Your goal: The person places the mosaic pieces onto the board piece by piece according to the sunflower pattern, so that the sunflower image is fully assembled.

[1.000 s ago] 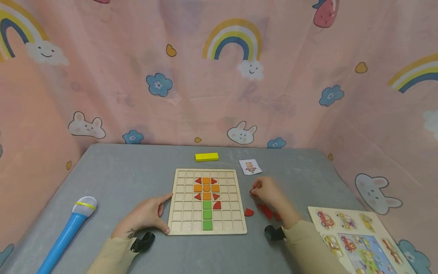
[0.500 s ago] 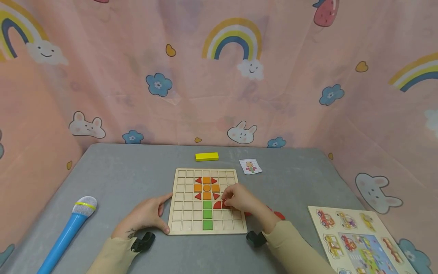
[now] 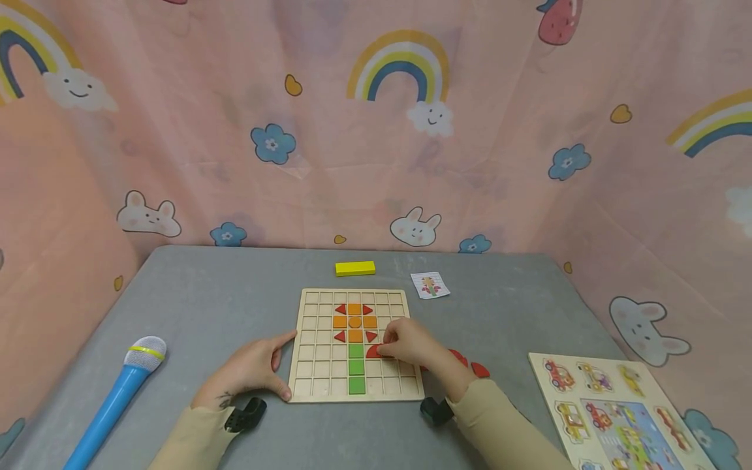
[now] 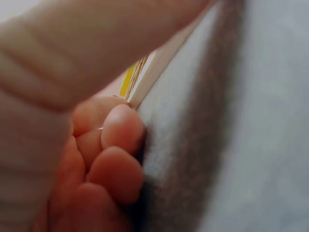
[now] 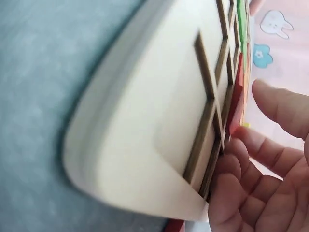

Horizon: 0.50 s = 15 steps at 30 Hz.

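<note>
A wooden grid board [image 3: 313, 386] lies at the middle of the table, with red, orange and green pieces set in its cells. My left hand [image 3: 249, 369] rests at the board's left side, thumb at the near corner and index finger against the edge; its other fingers [image 4: 116, 174] are bent in the left wrist view. Over the right half of the board, my right hand [image 3: 414, 343] touches a red quarter-round piece [image 3: 373, 352] beside the green squares [image 3: 356, 368]. In the right wrist view, one fingertip meets red [image 5: 236, 108] while the thumb stands apart.
Loose red pieces [image 3: 480, 370] lie right of the board, partly behind the right arm. Behind the board are a yellow block [image 3: 355, 269] and a small pattern card [image 3: 431, 285]. A toy microphone [image 3: 114, 398] lies left, a picture puzzle [image 3: 623, 418] right.
My right hand has carried a red piece left from the loose pieces onto the board, its fingertips then shifting slightly further left. My left hand stays at the board's edge.
</note>
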Each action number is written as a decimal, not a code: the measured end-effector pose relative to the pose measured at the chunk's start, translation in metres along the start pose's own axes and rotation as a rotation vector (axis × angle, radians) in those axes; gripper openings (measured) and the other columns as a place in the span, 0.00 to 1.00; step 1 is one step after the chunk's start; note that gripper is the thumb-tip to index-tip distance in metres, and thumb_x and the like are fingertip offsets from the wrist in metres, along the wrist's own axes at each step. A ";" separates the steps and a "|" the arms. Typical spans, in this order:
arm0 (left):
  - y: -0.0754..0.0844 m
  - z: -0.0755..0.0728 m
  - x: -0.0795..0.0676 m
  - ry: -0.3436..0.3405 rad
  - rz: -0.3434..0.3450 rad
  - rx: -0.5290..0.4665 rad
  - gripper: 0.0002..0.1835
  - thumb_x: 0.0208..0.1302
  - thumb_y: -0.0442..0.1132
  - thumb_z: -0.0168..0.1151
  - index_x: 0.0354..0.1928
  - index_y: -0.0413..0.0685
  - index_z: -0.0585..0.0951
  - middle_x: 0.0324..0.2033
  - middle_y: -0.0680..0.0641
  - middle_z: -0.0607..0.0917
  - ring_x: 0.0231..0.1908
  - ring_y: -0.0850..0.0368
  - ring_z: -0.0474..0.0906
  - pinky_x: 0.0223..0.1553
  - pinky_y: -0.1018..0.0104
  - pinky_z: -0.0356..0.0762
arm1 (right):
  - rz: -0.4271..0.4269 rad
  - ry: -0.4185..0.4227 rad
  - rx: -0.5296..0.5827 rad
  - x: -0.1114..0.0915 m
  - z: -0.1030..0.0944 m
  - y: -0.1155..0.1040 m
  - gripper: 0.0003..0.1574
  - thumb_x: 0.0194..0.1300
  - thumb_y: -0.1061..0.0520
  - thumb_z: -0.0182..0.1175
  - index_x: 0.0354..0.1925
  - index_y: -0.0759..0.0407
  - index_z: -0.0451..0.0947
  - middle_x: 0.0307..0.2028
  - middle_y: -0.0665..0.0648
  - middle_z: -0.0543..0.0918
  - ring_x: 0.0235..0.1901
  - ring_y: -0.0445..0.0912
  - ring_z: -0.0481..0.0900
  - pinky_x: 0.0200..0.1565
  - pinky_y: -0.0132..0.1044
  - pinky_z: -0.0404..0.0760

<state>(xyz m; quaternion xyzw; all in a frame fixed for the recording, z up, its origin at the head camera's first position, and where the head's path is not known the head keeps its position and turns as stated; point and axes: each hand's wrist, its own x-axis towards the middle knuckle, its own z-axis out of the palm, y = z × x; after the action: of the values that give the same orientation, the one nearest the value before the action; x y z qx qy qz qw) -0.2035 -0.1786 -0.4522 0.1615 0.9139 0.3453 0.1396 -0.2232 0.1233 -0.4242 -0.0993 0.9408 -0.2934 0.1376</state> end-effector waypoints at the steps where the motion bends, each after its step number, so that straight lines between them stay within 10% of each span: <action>1: 0.000 0.000 0.000 -0.001 0.000 0.000 0.64 0.17 0.49 0.83 0.67 0.43 0.63 0.18 0.52 0.71 0.18 0.61 0.61 0.20 0.70 0.59 | -0.002 0.006 -0.006 0.000 0.001 0.000 0.12 0.53 0.55 0.67 0.21 0.57 0.75 0.18 0.51 0.72 0.20 0.43 0.68 0.23 0.33 0.64; 15: 0.000 0.000 0.001 -0.008 -0.017 -0.015 0.65 0.16 0.50 0.83 0.68 0.45 0.63 0.18 0.52 0.70 0.18 0.60 0.61 0.19 0.70 0.58 | -0.014 0.022 -0.040 -0.001 -0.002 0.001 0.10 0.54 0.58 0.66 0.21 0.58 0.75 0.19 0.51 0.72 0.21 0.44 0.68 0.23 0.33 0.65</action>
<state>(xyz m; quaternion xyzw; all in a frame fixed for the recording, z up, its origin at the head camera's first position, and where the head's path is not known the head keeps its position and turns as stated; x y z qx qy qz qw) -0.2042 -0.1785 -0.4519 0.1541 0.9120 0.3505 0.1472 -0.2229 0.1257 -0.4233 -0.1056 0.9472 -0.2767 0.1231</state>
